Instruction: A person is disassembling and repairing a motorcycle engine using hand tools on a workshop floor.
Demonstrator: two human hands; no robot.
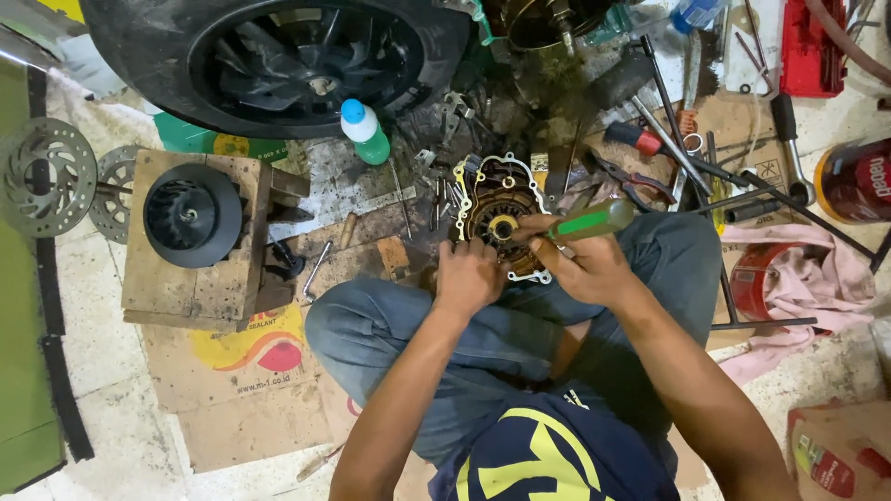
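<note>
My right hand (583,264) is wrapped tight around a green-handled screwdriver (591,221), its handle sticking out up and to the right of my knuckles. My left hand (469,276) is curled into a loose fist, fingers pressed against the near edge of the metal engine cover (498,210), which sits just above both hands, resting against my knees. Past the cover, further from my left hand, stands a green bottle with a blue cap (363,131) before a black wheel (278,57). Well to the left of my left hand a black fan part (193,215) sits on a wooden block (200,278). Right of my right hand lie red-handled pliers (633,184) and a pink rag (806,278) on the floor.
</note>
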